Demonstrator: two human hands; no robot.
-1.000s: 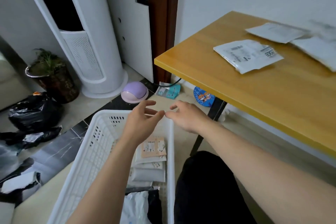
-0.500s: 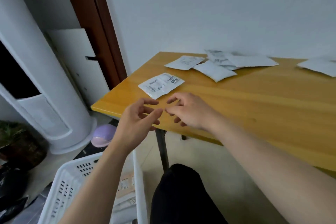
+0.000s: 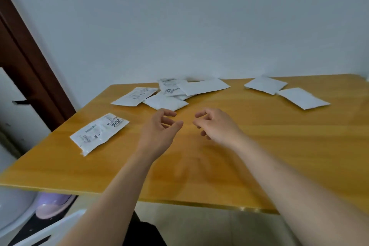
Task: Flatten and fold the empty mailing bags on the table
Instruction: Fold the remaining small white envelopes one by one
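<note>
Where the pale wall meets it at the far side, the yellow wooden bench fills most of the view, its near edge running across the lower part. Both bare forearms reach over that edge from the near side. Mailing bags lie scattered on the bench: a heap of overlapping white bags at the far middle, two plain white bags side by side at the far right, and a single labelled bag lying flat near the left edge, well apart from the heap. The left hand and the right hand hover over the bare middle of the bench, near each other but not touching, just on the near side of the heap. Each hand's fingers are loosely curled with thumb and forefinger apart, and they seem to hold nothing, though the picture is somewhat blurred. At the lower left, below the bench, a lilac rounded object sits on the floor.
</note>
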